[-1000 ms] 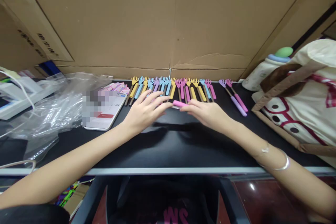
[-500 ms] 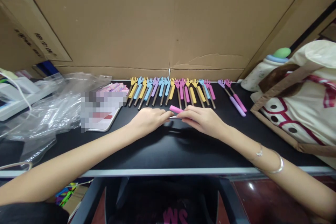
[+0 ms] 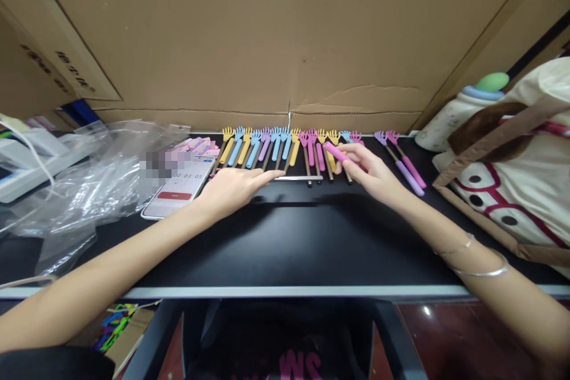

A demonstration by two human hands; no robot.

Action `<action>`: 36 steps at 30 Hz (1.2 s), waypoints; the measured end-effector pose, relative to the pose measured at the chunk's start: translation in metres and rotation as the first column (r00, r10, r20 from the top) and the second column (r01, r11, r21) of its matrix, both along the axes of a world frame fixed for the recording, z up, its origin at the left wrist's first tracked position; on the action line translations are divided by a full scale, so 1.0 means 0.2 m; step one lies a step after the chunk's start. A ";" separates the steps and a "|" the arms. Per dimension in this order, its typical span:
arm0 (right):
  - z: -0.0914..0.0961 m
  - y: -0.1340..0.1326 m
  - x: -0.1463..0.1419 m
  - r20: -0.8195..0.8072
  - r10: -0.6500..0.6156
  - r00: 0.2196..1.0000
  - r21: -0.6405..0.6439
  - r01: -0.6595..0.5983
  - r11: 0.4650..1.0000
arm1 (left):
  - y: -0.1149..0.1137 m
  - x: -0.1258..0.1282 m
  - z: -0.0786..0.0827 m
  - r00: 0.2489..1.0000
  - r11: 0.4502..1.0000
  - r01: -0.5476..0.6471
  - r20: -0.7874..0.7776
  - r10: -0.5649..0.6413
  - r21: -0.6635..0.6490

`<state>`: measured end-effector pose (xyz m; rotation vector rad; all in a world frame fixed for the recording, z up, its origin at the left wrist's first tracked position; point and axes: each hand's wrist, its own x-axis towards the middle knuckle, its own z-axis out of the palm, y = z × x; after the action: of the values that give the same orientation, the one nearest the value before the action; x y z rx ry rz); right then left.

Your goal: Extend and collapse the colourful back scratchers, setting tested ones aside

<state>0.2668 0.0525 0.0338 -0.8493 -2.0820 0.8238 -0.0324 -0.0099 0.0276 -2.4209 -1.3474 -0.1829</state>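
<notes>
My left hand [image 3: 231,191] is closed around a back scratcher, whose bare metal rod [image 3: 303,178] points right, roughly level above the black tabletop. A bit of pink shows at the left edge of that hand; the claw end is mostly hidden. My right hand [image 3: 367,171] pinches a pink handle sleeve [image 3: 335,152], tilted and apart from the rod's end. Behind both hands lies a row of back scratchers with blue [image 3: 276,147], yellow [image 3: 295,151], purple and pink claws, each beside a loose sleeve. My right hand covers part of the row's right end.
At right lie two back scratchers with handles on, one purple [image 3: 410,177], one pink [image 3: 412,172]. A phone [image 3: 171,205] showing a timer and clear plastic bags [image 3: 107,178] are at left. A white bag [image 3: 534,172] and a bottle [image 3: 449,119] stand right; cardboard [image 3: 285,41] walls the back.
My hands have moved apart: the right went right and up with the pink sleeve, the left shifted slightly left with the rod. More of the rod now shows.
</notes>
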 end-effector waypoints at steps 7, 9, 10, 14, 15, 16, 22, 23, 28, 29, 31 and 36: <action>0.03 -0.02 0.01 0.238 0.017 0.971 -0.103 0.008 0.995 | -0.03 -0.03 0.03 0.997 1.000 -0.028 0.068 0.029 -0.012; 0.04 -0.02 0.01 0.270 0.030 0.962 -0.148 0.010 0.989 | -0.03 -0.03 0.04 0.996 0.998 -0.055 0.069 0.057 -0.038; 0.04 -0.02 0.01 0.288 0.038 0.957 -0.169 0.012 0.986 | -0.03 -0.03 0.05 0.996 0.997 -0.061 0.068 0.064 -0.049; 0.05 -0.01 0.00 0.327 0.087 0.941 -0.258 0.000 0.966 | -0.03 -0.04 0.06 0.995 0.996 -0.051 0.082 0.056 -0.070; 0.05 -0.02 0.00 0.332 0.103 0.937 -0.283 -0.005 0.959 | -0.03 -0.04 0.06 0.995 0.996 -0.051 0.084 0.057 -0.075; 0.05 -0.02 0.00 0.337 0.121 0.934 -0.307 -0.012 0.952 | -0.03 -0.04 0.06 0.995 0.995 -0.053 0.084 0.060 -0.083; 0.06 -0.04 0.00 0.337 0.171 0.926 -0.389 -0.029 0.921 | -0.03 -0.04 0.06 0.994 0.990 -0.062 0.087 0.073 -0.124; 0.06 -0.04 0.00 0.331 0.174 0.927 -0.403 -0.028 0.915 | -0.03 -0.04 0.06 0.993 0.989 -0.068 0.090 0.080 -0.130; 0.05 -0.04 0.00 0.287 0.208 0.935 -0.481 -0.047 0.876 | -0.02 -0.04 0.07 0.992 0.984 -0.090 0.076 0.102 -0.156; 0.05 -0.04 0.00 0.279 0.212 0.937 -0.488 -0.052 0.871 | -0.02 -0.04 0.07 0.992 0.984 -0.090 0.073 0.102 -0.152; 0.06 -0.05 -0.01 0.269 0.214 0.939 -0.495 -0.056 0.867 | -0.02 -0.04 0.06 0.993 0.987 -0.086 0.074 0.097 -0.139; 0.06 -0.06 -0.01 0.255 0.211 0.944 -0.503 -0.057 0.863 | -0.03 -0.03 0.07 0.993 0.987 -0.087 0.066 0.096 -0.134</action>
<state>0.2641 0.0413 0.0459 -1.1668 -2.2501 1.4182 -0.0388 -0.0156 0.0410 -2.4734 -1.5447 -0.1648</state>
